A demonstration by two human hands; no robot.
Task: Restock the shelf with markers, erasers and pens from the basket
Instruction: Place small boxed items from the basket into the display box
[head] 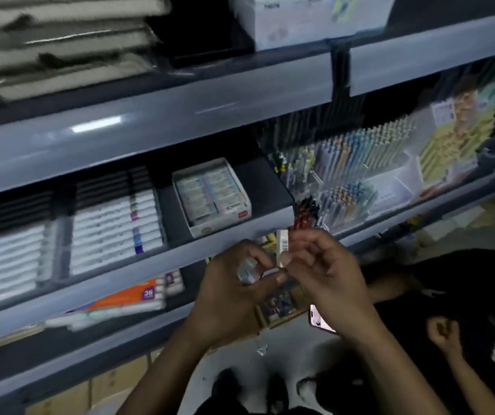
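— How many erasers are in hand?

— At least two: the right hand pinches one small white barcoded eraser upright; the left hand curls around a pale wrapped one.

— And on the grey metal shelf?

— One open white cardboard box of erasers, beside two trays of white markers, near one clear pen display.

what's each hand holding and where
Right hand pinches a small white eraser at its lower end. Left hand grips more small packets; which part is hidden.
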